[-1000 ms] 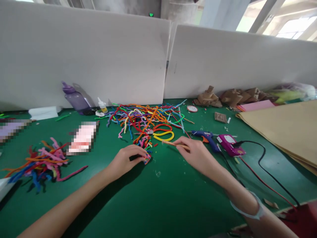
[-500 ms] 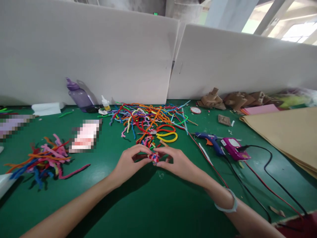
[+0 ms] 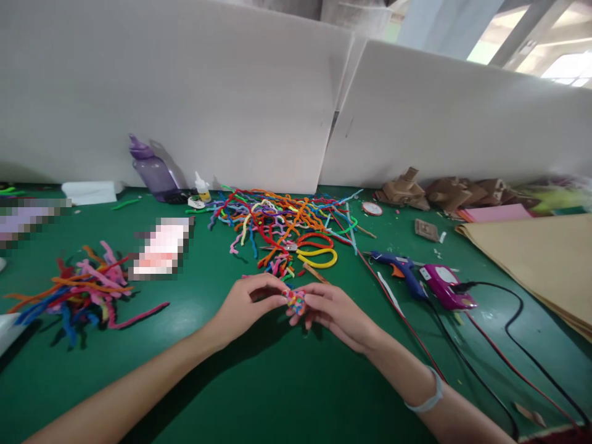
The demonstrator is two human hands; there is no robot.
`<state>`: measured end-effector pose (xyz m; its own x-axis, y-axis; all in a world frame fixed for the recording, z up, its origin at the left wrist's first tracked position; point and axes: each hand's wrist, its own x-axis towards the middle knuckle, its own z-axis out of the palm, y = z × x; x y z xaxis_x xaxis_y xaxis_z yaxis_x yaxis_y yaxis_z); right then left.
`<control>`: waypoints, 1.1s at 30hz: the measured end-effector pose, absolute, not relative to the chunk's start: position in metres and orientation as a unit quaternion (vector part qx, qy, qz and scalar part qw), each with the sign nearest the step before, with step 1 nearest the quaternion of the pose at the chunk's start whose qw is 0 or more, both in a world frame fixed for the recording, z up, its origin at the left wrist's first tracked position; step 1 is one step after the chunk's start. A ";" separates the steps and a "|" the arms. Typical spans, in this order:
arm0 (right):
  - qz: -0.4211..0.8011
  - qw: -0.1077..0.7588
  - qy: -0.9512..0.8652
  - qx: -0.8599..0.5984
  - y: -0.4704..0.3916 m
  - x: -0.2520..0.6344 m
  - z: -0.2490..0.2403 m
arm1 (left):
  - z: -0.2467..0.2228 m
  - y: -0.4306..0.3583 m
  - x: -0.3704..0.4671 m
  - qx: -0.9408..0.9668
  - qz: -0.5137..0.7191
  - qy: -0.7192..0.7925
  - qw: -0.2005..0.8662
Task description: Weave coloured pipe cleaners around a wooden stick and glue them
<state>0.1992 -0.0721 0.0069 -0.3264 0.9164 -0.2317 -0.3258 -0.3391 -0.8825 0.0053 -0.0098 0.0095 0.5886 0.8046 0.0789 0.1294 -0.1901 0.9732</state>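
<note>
Between my two hands, just above the green table [image 3: 259, 394], is a small multicoloured ball [image 3: 296, 302], speckled red, blue, yellow and pink. The fingertips of my left hand [image 3: 252, 302] pinch it from the left. My right hand [image 3: 335, 311] grips it from the right, with its lower fingers curled beneath. Fingers cover part of the ball. Just beyond my hands lie short cut pipe cleaner pieces [image 3: 277, 264] and scissors [image 3: 317, 251] with one red and one yellow handle. A thin wooden stick [image 3: 316, 272] rests near my right fingers.
A tangle of long pipe cleaners [image 3: 277, 216] lies at the back; another pile [image 3: 87, 287] is on the left. To the right are a blue glue gun [image 3: 400, 268], a magenta box [image 3: 446, 287] and trailing cables. A purple bottle [image 3: 155, 172] stands by the white partition [image 3: 185, 92].
The ball has been turned between my fingers, showing a different, more speckled side. My right hand has rotated, bringing its lower fingers under the ball. The view has shifted slightly.
</note>
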 end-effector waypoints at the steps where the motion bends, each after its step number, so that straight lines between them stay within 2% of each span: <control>1: 0.729 0.427 -0.372 -0.385 -0.073 0.199 0.006 | 0.010 -0.010 0.006 0.701 0.303 0.335 0.552; 7: 0.719 0.399 -0.380 -0.423 -0.071 0.198 0.007 | 0.008 -0.011 0.009 0.666 0.266 0.362 0.595; 12: 0.549 0.391 -0.526 -0.519 -0.071 0.202 0.015 | 0.009 -0.017 0.014 0.632 0.282 0.373 0.618; 16: 0.478 0.375 -0.586 -0.536 -0.075 0.198 0.018 | 0.013 -0.021 0.017 0.636 0.288 0.364 0.617; 22: 0.493 0.394 -0.574 -0.522 -0.079 0.195 0.010 | 0.008 -0.020 0.014 0.657 0.270 0.330 0.622; 26: 0.487 0.407 -0.577 -0.514 -0.080 0.195 0.006 | 0.004 -0.016 0.011 0.701 0.262 0.308 0.587; 33: 0.395 0.379 -0.652 -0.523 -0.084 0.194 0.008 | 0.004 -0.017 0.011 0.762 0.277 0.281 0.514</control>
<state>0.1942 -0.0836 0.0077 -0.1640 0.9831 0.0810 0.3829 0.1391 -0.9133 0.0108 -0.0166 0.0038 0.6893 0.7123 0.1326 0.1431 -0.3133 0.9388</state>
